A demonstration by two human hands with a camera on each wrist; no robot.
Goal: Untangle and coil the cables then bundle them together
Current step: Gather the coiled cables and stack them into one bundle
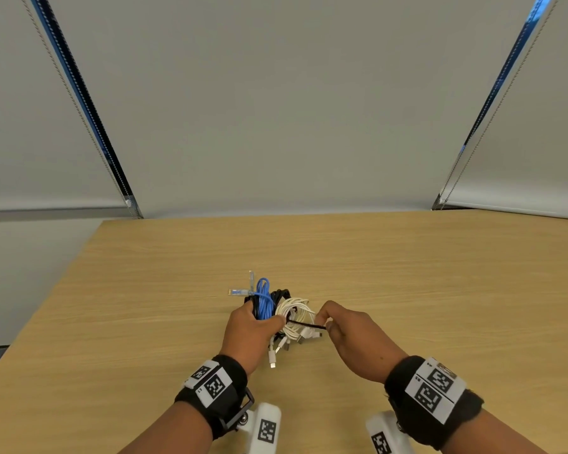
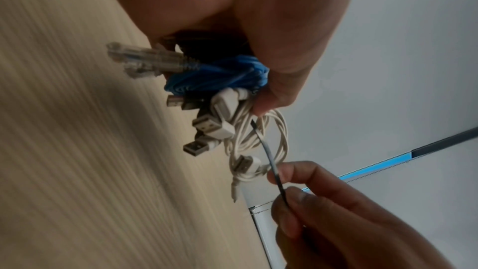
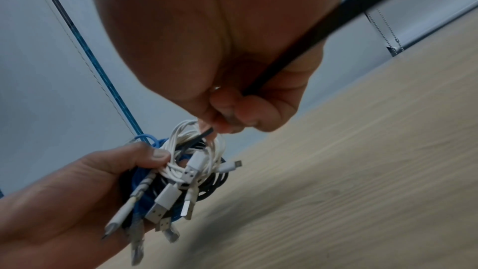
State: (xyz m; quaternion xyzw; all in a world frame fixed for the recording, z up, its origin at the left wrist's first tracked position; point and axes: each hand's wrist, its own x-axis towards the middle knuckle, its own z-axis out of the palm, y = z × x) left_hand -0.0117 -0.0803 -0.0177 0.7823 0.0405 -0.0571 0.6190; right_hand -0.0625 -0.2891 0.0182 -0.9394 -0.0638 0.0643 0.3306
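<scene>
My left hand (image 1: 253, 326) grips a stack of coiled cables above the table: a blue network cable (image 1: 263, 301) with clear plugs, a black cable (image 1: 281, 294) and white USB cables (image 1: 295, 314). Its thumb (image 2: 269, 97) presses on the white coil (image 2: 258, 140). A thin black tie strap (image 1: 305, 324) runs from the bundle to my right hand (image 1: 333, 322), which pinches it between thumb and forefinger. In the right wrist view the strap (image 3: 305, 46) passes through the pinched fingers (image 3: 253, 109) toward the coils (image 3: 191, 163). USB plugs (image 2: 207, 126) hang under the bundle.
The wooden table (image 1: 407, 273) spreads wide on all sides of the hands. Grey roller blinds (image 1: 276, 109) with bead chains hang behind its far edge. Black bands with printed markers wrap both wrists.
</scene>
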